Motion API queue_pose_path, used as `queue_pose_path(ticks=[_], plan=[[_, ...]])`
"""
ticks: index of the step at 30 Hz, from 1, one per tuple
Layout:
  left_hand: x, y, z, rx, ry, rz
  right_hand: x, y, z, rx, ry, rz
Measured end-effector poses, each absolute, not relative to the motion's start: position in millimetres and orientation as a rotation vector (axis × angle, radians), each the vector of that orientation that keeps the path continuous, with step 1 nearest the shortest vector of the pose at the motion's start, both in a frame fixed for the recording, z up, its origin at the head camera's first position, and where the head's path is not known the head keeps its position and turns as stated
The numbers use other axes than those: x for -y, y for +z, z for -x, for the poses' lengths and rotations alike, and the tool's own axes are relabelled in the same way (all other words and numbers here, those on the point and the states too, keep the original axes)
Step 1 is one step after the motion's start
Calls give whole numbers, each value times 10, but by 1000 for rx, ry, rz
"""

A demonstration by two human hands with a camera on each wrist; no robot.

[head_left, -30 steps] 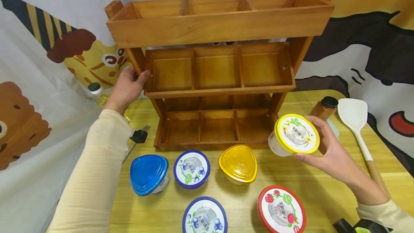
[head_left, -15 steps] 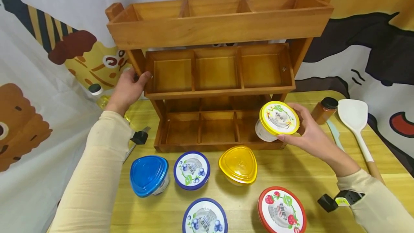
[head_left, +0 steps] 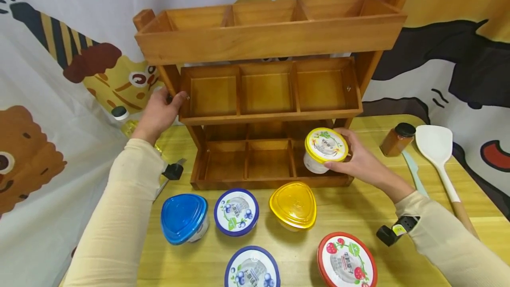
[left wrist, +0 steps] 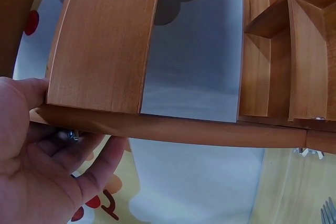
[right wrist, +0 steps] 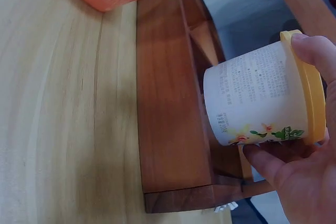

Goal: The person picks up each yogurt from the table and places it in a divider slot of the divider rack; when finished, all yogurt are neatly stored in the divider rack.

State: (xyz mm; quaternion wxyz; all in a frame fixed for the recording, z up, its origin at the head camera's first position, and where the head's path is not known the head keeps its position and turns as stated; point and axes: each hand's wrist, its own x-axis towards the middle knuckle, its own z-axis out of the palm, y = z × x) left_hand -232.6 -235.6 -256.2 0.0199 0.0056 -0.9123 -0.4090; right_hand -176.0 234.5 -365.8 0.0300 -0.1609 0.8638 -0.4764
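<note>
A three-tier wooden rack [head_left: 271, 41] with divided trays stands against the cloth backdrop. My left hand [head_left: 158, 113] grips its left side post beside the middle tray; in the left wrist view, fingers curl under the post [left wrist: 184, 132] and the thumb lies on the near side. With my right hand [head_left: 364, 163] I hold a white yogurt cup [head_left: 316, 163] by its yellow-rimmed lid, in front of the bottom tray's right compartment. The right wrist view shows the cup [right wrist: 257, 95] tilted, its base close over the tray's front board [right wrist: 170, 103].
In front of the rack sit a blue-lidded tub [head_left: 184, 218], an orange-lidded tub [head_left: 294, 205], two blueberry cups [head_left: 236, 211] and a red-rimmed strawberry cup [head_left: 346, 260]. A dark-capped jar [head_left: 397, 139], pale knife [head_left: 414, 172] and white spatula [head_left: 436, 145] lie right; an oil bottle [head_left: 125, 121] stands left.
My right hand has carried the yogurt cup left and up, from beside the rack to the bottom tray's right compartment. My left hand stays on the post.
</note>
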Motion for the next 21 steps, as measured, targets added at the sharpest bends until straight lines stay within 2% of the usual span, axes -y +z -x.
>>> queue_pose_path(ticks=[21], plan=[[2347, -2574, 2337, 2799, -1291, 10, -2185, -3827, 1968, -2725, -1186, 459]])
